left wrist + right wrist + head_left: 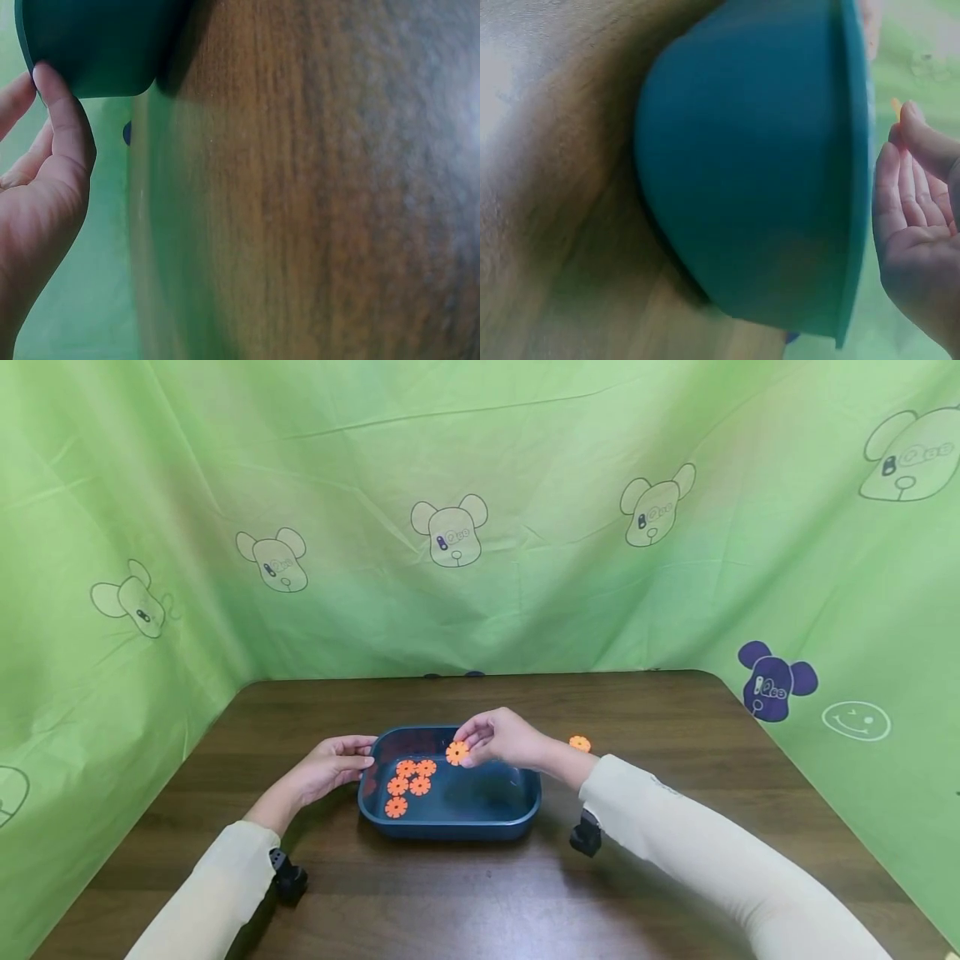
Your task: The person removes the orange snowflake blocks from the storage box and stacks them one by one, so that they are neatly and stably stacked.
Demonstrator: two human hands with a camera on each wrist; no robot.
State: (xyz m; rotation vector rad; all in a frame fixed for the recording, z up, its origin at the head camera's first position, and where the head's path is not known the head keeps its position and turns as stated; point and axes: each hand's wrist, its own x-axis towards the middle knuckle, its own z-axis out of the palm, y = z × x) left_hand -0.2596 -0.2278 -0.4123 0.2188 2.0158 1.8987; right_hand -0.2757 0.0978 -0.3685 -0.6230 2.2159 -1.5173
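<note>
A dark blue rectangular plastic basin (465,829) with rounded corners stands on the table. Several orange flower-shaped discs (420,786) with notched edges lie together on the left part of its floor. My right hand (506,739) is over the basin's back rim, pinching one more orange disc (457,753) between thumb and fingers; in the right wrist view only a sliver of that disc (896,109) shows past the thumb. At the basin's left end, my left hand (330,768) pinches the rim, its fingertips (49,79) against the wall in the left wrist view.
Another orange disc (580,743) lies on the brown wooden table (652,710), behind the right forearm. Green cloth (525,610) printed with bear heads hangs behind the table and along both sides. Each wrist wears a small black camera (288,878).
</note>
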